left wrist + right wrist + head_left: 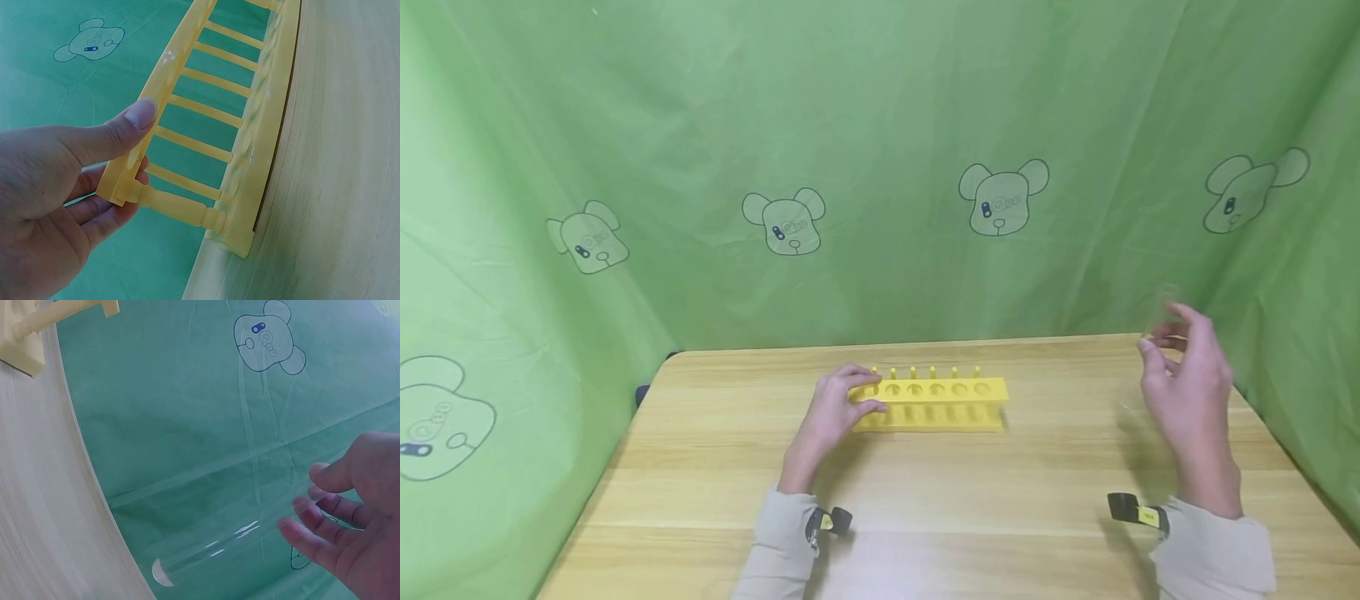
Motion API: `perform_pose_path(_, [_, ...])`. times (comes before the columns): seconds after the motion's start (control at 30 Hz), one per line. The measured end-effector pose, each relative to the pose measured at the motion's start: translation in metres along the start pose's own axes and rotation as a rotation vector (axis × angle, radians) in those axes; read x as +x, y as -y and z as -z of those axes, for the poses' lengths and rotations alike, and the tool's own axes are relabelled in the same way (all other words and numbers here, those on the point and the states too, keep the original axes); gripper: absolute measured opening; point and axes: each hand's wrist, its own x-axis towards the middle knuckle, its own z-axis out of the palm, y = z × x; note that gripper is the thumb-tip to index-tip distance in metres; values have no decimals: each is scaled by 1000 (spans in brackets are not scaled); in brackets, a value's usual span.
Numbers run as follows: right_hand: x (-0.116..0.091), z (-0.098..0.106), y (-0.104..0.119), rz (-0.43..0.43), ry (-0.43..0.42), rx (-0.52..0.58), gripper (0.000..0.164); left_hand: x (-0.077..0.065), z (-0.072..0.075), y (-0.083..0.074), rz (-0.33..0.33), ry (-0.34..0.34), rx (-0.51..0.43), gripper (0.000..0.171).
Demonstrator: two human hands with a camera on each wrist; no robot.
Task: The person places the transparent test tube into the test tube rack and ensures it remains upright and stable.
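Observation:
A yellow test tube rack [928, 392] stands on the table, its row of round holes along the top plate and a row of pegs behind. My left hand [831, 408] grips the rack's left end. Seen in the left wrist view, the thumb [140, 115] lies on the top plate and the other fingers curl beneath it. Over the table's right side, my right hand [1191, 392] is raised and holds a clear test tube [247, 530] between thumb and fingers. The tube's rounded end points away from the hand in the right wrist view.
The wooden table [962, 500] ends at a far edge just behind the rack. Green curtains [880, 100] with bear-head prints hang behind it and on both sides. Black straps with small devices sit on both wrists.

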Motion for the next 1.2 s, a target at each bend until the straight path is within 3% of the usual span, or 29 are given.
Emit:
perform_pose_path(0.73, [-3, -5, 11, 101, -54, 43, 62, 0, -2, 3, -35, -26, -2, 44])
perform_pose_path(1.2, [-8, -17, 29, 186, -65, 99, 63, 0, -2, 3, -33, -18, -4, 45])
